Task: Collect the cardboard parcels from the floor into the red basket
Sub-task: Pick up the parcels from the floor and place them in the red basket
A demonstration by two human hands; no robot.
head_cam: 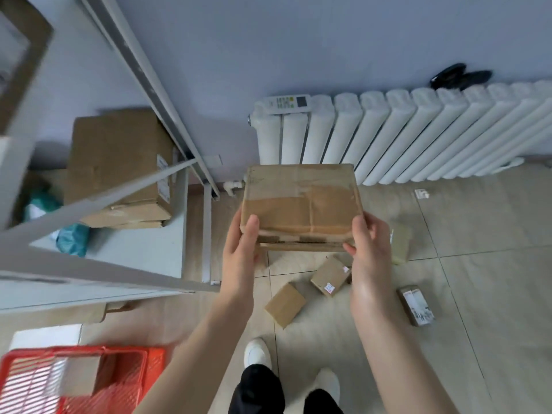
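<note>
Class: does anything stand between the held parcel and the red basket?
Nothing visible blocks it. From the large parcel, bare floor leads to the red basket; only the metal rack's corner sits close beside that route.

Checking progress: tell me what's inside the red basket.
One cardboard parcel lies inside the red basket. The basket runs off the picture's bottom edge, so anything there or under the parcel is hidden.

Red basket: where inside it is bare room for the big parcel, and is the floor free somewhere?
In the red basket, the mesh right of the parcel already inside is bare. The floor tiles between the radiator and the labelled box are free. Crowded under the held parcel.
</note>
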